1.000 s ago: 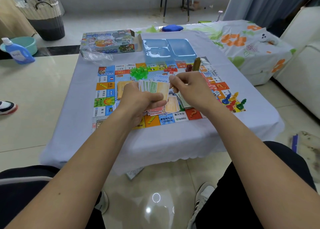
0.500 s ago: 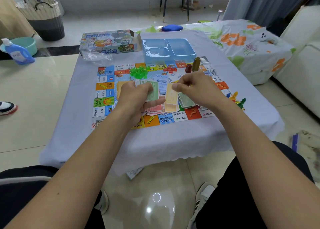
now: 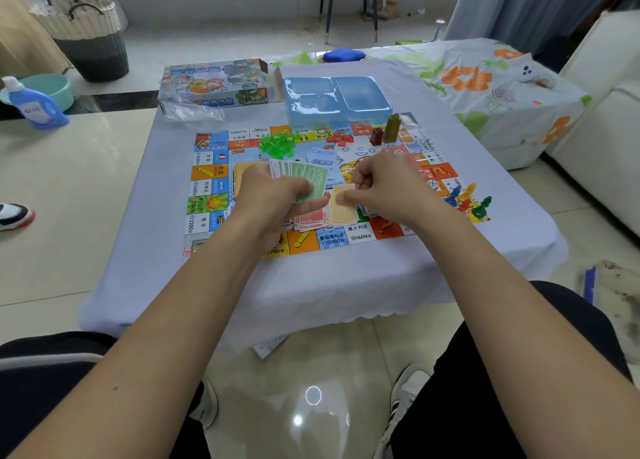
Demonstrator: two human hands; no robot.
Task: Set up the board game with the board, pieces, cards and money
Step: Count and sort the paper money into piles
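Left hand [image 3: 277,195] gripping green notes [image 3: 308,178], right hand [image 3: 384,184] pinching orange note [image 3: 343,209], blue tray [image 3: 337,100].

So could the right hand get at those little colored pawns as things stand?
Probably yes: the pawns lie uncovered on the board just beside the right hand, though it is pinching an orange note now.

There is a single view, from a wide-angle camera worn on the person's head. It looks forward and steeply down over both forearms, which reach in from the bottom corners toward the board [image 3: 304,188] at the middle of the frame. The counter [image 3: 166,250] sits close, filling the centre, with the person's knees and shoes at the lower edge. Farther off, the upper edge takes in floor, a basket [image 3: 86,32] and chair legs [image 3: 349,11]. Straight lines bow toward the borders.
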